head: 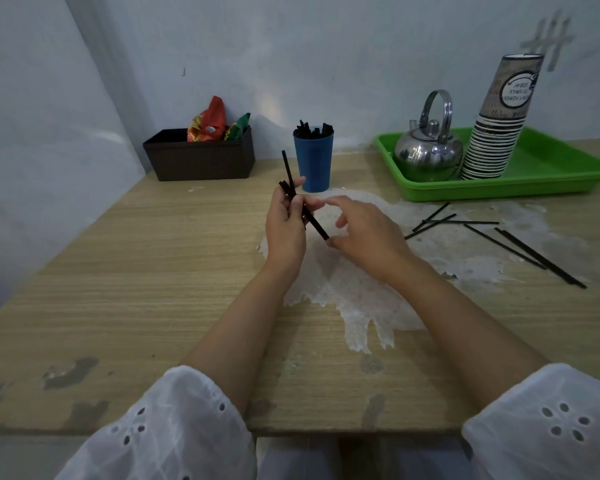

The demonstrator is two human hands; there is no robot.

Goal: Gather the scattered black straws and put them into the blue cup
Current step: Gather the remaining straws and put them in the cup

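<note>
Black straws [288, 168] sit bunched at frame centre, the left hand [284, 230] curled round them. The right hand [368, 233], fingers loose, meets one end, likely evening them for the blue cup [313, 164]. Loose straws [465, 222] lie on the worktop [118, 271] at right.

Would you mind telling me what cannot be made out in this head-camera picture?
Head view:
Number of held straws: fingers of the left hand cover them.
Whether the right hand pinches the lowest straw end: its thumb hides the contact.
Straw count in the blue cup: its wall hides all but tips.
Print on the paper cup stack: too small.
</note>
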